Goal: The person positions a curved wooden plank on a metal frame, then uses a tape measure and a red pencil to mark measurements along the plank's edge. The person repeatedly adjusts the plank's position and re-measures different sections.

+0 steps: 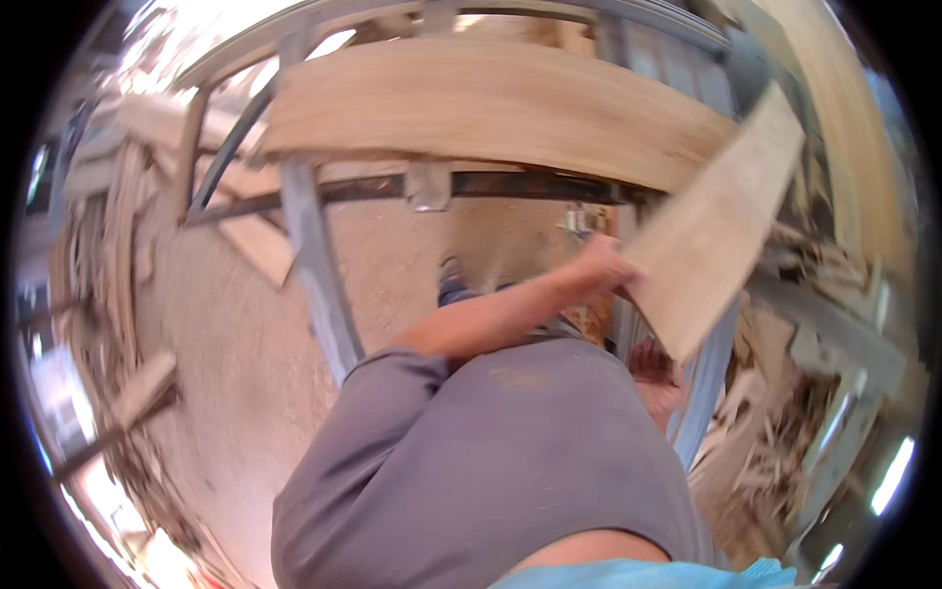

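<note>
A short, pale wooden board is held tilted at my right, its far end raised over the right end of a long wooden plank. My left hand reaches across my body and is closed on the board's left edge. At the board's near end is my right hand, fingers curled against its underside; the board partly hides them. The long plank lies across a metal frame in front of me. Motion blurs the board and both hands somewhat.
Wood scraps are heaped at the lower right beside a grey metal machine part. Long offcuts are stacked on the left. Another broad plank stands at the far right. My shoes show on the dusty floor.
</note>
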The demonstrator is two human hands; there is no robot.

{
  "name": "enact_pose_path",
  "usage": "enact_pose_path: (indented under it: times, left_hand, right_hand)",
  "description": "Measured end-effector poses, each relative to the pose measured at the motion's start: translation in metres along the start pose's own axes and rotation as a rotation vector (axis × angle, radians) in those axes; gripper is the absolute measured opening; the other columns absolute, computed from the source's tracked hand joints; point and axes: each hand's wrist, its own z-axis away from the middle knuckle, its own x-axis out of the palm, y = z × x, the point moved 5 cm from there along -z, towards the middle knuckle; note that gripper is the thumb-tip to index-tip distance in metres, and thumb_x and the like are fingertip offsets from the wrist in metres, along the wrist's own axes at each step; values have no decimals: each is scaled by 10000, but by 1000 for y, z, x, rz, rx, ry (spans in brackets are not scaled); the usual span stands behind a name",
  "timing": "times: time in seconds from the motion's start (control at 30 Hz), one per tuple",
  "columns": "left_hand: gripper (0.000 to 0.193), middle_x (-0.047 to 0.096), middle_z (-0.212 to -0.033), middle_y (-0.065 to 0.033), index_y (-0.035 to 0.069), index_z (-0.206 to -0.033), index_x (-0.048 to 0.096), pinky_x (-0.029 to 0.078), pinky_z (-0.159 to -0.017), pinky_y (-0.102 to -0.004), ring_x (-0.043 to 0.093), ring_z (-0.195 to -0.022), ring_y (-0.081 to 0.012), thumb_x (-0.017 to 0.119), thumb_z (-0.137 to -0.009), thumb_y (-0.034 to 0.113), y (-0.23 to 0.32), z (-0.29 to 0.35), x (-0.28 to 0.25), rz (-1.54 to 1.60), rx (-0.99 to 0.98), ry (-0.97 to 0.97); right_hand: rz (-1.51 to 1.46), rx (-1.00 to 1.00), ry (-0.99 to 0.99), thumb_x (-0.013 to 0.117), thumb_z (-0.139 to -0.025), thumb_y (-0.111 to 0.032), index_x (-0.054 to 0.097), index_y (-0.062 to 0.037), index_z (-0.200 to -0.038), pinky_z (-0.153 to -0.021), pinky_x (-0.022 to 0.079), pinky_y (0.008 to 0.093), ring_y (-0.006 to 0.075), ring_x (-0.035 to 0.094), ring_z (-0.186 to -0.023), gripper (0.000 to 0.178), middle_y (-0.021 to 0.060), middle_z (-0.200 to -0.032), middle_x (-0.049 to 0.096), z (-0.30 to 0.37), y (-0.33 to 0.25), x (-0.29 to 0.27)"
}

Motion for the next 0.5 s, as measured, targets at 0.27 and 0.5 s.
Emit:
enact_pose_path:
  times: [0.27, 0.5]
  left_hand:
    - [483, 667, -906, -73, -55, -1191, 590, 571, -665, -296, 665, -726, -163, 759, -793, 159, 90, 80, -196, -188, 31, 41]
    - [698, 656, -943, -104, -96, -1409, 395, 577, -679, -333, 662, -762, -187, 738, -816, 34, 168, 160, -328, -222, 148, 256]
  right_hand:
    - [157, 4, 55, 534, -964, -161, 524, 42, -1290, -981, 515, 473, 341, 632, -1099, 384, 206, -1213, 639, -92, 40, 76]
    - [597, 140, 331, 727, -837, -152, 623, 17, -1064, -739, 582, 381, 270, 656, -720, 302, 86, -840, 662, -146, 163, 121]
